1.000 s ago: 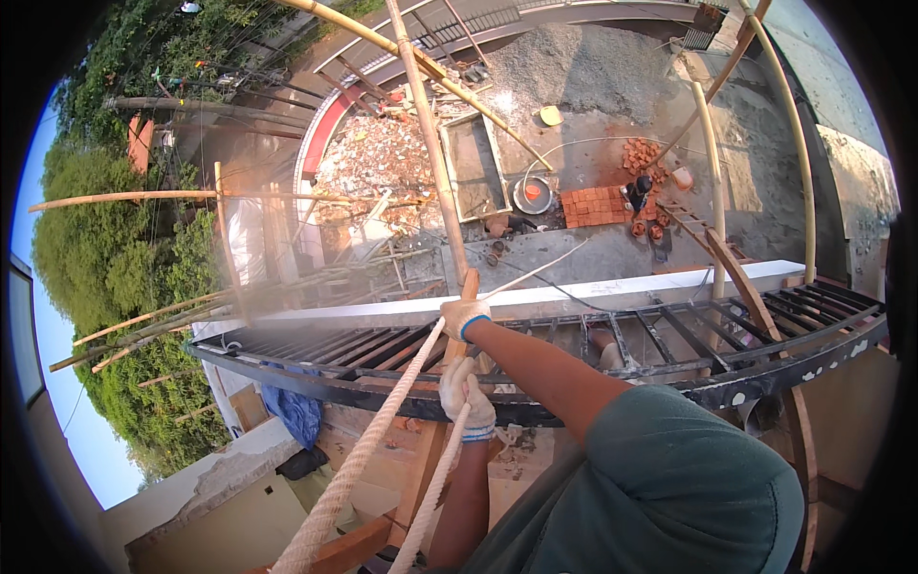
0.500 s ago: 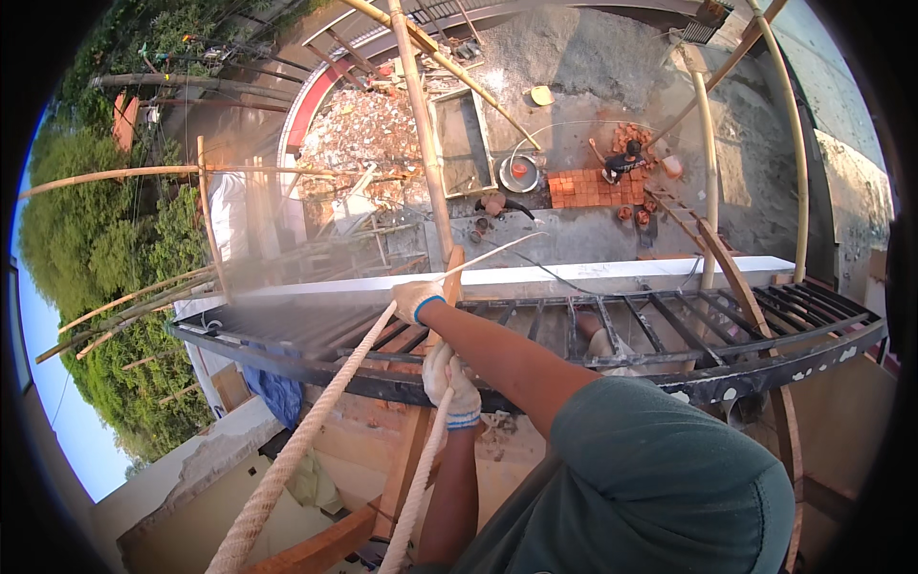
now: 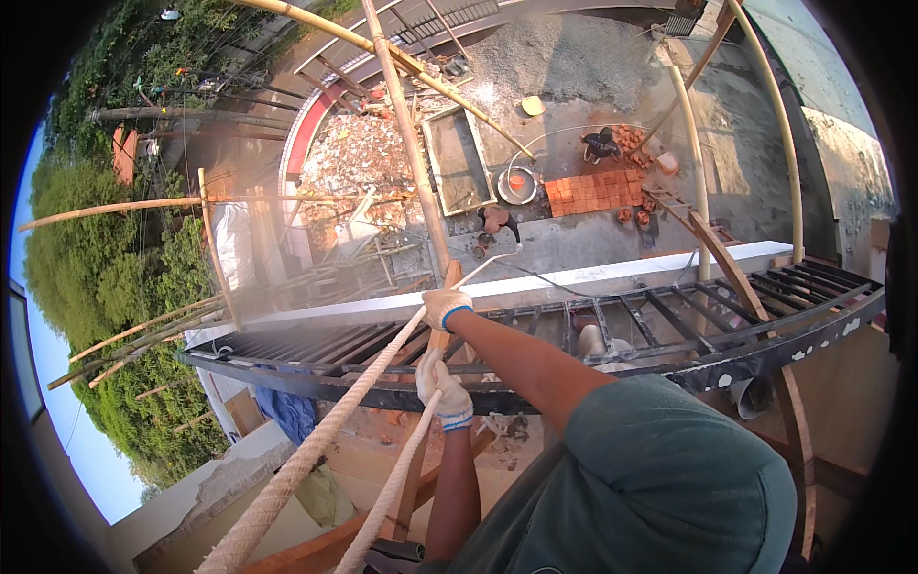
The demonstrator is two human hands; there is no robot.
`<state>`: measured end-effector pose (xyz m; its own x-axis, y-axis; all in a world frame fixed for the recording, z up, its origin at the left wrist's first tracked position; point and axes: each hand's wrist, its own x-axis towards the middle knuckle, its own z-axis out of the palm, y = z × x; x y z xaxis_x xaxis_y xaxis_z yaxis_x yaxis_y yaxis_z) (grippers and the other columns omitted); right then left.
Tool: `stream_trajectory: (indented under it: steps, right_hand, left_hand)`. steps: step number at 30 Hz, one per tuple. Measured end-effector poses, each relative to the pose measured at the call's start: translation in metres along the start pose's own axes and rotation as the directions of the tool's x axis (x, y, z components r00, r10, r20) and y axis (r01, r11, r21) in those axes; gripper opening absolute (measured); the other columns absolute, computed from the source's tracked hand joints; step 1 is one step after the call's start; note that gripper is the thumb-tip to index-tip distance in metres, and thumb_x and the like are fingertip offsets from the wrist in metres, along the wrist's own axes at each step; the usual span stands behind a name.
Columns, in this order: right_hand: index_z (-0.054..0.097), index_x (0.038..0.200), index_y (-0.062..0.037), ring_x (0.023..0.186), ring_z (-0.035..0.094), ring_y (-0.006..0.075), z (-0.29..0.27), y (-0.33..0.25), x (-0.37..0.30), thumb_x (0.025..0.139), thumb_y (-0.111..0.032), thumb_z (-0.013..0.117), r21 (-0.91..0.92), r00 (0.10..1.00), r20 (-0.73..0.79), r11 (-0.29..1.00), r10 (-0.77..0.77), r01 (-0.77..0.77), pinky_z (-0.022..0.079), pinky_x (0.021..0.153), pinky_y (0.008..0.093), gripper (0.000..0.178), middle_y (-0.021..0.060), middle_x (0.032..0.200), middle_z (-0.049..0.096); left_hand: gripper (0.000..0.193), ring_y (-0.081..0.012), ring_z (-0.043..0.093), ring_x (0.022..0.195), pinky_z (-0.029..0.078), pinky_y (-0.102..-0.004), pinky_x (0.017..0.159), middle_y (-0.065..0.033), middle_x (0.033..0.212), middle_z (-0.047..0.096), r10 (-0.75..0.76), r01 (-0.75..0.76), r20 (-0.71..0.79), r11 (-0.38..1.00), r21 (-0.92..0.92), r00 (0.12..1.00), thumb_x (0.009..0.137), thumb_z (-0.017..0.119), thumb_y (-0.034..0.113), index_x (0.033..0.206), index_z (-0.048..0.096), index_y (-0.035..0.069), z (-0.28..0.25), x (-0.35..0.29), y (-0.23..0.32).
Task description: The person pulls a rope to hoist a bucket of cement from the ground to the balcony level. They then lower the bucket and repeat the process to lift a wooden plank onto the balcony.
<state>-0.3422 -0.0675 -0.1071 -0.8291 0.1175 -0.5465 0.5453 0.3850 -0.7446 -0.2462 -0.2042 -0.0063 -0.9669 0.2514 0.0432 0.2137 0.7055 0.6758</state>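
My right hand (image 3: 447, 309), in a white glove with a blue cuff, is closed around a thick pale rope (image 3: 335, 412) beside a wooden post (image 3: 452, 275). Past this hand the rope runs down and away toward a co-worker (image 3: 496, 221) far below. My left hand (image 3: 444, 394), gloved alike, is closed lower down, just above a black metal railing (image 3: 507, 400). A second length of rope (image 3: 390, 485) leads from it toward the lower edge. Whether both lengths are one rope cannot be made out. My fingers partly hide the post.
Bamboo poles (image 3: 406, 124) rise around the railing, with a white ledge (image 3: 612, 275) beyond it. Far below lie orange bricks (image 3: 595, 191), a round basin (image 3: 517, 187), a rectangular trough (image 3: 461, 163) and rubble (image 3: 359, 158). Another person (image 3: 601, 144) bends near the bricks.
My right hand has shifted right, closer to the post, still gripping the rope. The rope's far part now bends lower. Below, the person by the bricks has moved left; the view has shifted slightly.
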Motion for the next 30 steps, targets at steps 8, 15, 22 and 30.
stream_trajectory:
  steps: [8, 15, 22, 30]
  right_hand:
    - [0.078, 0.122, -0.0101, 0.112, 0.077, 0.0367, -0.033, 0.103, -0.062, 0.090, -0.029, 0.071, -0.251, 0.994, -0.028, 0.962, 0.101, -0.105, 0.061, 0.089, 0.0528, 0.038, 0.0142, 0.120, 0.080]
    - [0.074, 0.132, -0.0071, 0.120, 0.073, 0.0344, -0.155, 0.257, -0.220, 0.088, -0.039, 0.069, -0.478, 0.970, 0.082, 0.863, 0.231, -0.165, 0.058, 0.098, 0.0485, 0.055, 0.0171, 0.130, 0.076]
    - [0.069, 0.117, -0.0055, 0.095, 0.077, 0.0365, -0.222, 0.293, -0.454, 0.099, -0.039, 0.065, 0.154, 0.412, -0.798, 0.809, 0.440, -0.567, 0.056, 0.093, 0.0513, 0.038, 0.0181, 0.093, 0.078]
    - [0.076, 0.099, -0.0119, 0.083, 0.074, 0.0357, -0.186, 0.283, -0.512, 0.099, -0.035, 0.062, 0.000, 0.320, -0.922, 0.829, 0.216, -0.560, 0.057, 0.079, 0.0520, 0.026, 0.0158, 0.088, 0.075]
  left_hand:
    - [0.026, -0.0304, 0.071, 0.110, 0.056, -0.0366, 0.100, -0.0185, 0.120, 0.074, -0.145, 0.148, 0.088, 0.989, -0.027, 0.985, 0.102, 0.065, 0.016, 0.117, 0.075, -0.003, 0.006, 0.013, -0.017]
    - [0.043, -0.0433, 0.058, 0.132, 0.050, -0.0522, 0.109, -0.0240, 0.144, 0.060, 0.336, -0.382, 0.199, 0.881, 0.278, 0.920, 0.091, 0.076, 0.014, 0.131, 0.070, -0.001, -0.022, -0.054, -0.010]
    - [0.066, -0.0571, 0.038, 0.144, 0.032, -0.0651, 0.122, -0.0324, 0.155, 0.048, 0.361, -0.442, 0.255, 0.750, 0.492, 0.897, 0.087, 0.077, 0.034, 0.142, 0.065, 0.000, -0.040, -0.112, -0.050]
    - [0.060, -0.0514, 0.044, 0.133, 0.037, -0.0674, 0.106, -0.0255, 0.138, 0.054, 0.500, -0.604, 0.338, 0.662, 0.445, 0.797, 0.086, 0.080, 0.036, 0.133, 0.069, 0.001, -0.026, -0.101, -0.006]
